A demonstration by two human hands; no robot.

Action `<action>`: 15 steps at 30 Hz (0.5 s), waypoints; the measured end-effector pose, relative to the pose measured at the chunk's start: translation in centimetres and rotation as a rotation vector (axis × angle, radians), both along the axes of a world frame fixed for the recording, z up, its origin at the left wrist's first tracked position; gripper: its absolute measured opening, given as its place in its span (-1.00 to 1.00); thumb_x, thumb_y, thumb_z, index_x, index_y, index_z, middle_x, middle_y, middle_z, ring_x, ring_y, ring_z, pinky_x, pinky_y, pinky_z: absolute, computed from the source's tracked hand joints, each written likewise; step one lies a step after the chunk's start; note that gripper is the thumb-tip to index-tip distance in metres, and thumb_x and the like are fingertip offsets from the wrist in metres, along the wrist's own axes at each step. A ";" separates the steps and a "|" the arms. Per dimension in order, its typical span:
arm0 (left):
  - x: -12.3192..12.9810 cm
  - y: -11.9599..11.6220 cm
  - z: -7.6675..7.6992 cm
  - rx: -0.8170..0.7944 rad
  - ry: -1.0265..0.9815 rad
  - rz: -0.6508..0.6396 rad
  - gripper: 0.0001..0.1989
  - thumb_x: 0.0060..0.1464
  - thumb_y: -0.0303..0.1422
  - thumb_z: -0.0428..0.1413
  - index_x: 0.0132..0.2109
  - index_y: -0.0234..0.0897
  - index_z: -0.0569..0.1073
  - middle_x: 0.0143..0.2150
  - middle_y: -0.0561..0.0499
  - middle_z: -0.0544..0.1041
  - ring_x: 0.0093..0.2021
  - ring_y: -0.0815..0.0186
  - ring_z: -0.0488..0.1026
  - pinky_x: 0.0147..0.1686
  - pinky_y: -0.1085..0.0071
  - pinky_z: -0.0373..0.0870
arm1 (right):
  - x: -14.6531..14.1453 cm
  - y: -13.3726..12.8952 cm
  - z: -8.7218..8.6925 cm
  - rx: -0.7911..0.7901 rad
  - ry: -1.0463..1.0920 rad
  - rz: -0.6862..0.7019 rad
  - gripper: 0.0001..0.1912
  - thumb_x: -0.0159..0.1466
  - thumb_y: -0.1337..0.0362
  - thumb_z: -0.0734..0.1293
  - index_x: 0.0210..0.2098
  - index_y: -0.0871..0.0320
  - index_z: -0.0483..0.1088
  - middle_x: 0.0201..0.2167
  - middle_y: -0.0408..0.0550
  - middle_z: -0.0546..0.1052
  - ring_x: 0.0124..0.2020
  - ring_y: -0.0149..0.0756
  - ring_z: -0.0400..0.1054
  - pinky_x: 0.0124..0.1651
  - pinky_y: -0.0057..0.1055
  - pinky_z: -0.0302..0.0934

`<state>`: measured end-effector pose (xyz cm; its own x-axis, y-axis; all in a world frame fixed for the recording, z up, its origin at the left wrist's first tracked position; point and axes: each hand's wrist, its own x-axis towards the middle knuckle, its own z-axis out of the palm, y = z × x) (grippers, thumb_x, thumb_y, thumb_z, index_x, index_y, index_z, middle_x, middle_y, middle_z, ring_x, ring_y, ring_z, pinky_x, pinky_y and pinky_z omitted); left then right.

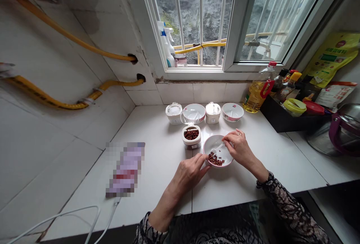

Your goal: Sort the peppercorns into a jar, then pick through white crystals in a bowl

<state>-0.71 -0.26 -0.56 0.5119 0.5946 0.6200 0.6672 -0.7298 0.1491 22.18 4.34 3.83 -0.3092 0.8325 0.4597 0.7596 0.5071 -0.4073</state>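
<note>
The left hand's fingers touch the near-left rim of a white bowl on the counter; whether clamped, I cannot tell. The right hand's pinch a spoon beside reddish peppercorns. Beyond stands an open spice jar.

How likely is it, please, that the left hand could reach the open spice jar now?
Probably yes: the left hand, at the bowl, has the open spice jar just ahead, nothing visible between.

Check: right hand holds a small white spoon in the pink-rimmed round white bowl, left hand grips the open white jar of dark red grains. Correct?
No: in the head view, the left hand touches the pink-rimmed white bowl, not the open white jar. The rest stands.
</note>
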 end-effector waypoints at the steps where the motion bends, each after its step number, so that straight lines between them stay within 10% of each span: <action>1: 0.0 0.0 -0.1 0.003 -0.001 -0.002 -0.83 0.37 -0.30 -0.07 -0.03 -0.28 0.31 -0.28 -0.02 0.54 -0.43 0.32 0.53 -0.55 0.48 0.39 | -0.1 0.0 -0.1 -0.012 0.012 0.006 -0.81 0.27 0.43 0.24 -0.38 0.10 0.46 -0.39 -0.06 0.62 -0.21 -0.15 0.50 0.22 0.17 0.03; 15: 0.0 0.0 0.0 0.006 -0.011 -0.006 -0.85 0.35 -0.31 -0.04 -0.04 -0.28 0.32 -0.29 -0.01 0.53 -0.43 0.32 0.53 -0.56 0.48 0.37 | -0.1 -0.5 0.1 0.016 0.036 -0.005 -0.81 0.27 0.43 0.26 -0.36 0.09 0.49 -0.37 -0.04 0.63 -0.18 -0.13 0.51 0.22 0.17 0.04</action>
<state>-0.66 -0.23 -0.57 0.5087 0.5877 0.6292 0.6610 -0.7348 0.1519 22.07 3.81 3.92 -0.2881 0.8262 0.4841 0.7468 0.5103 -0.4265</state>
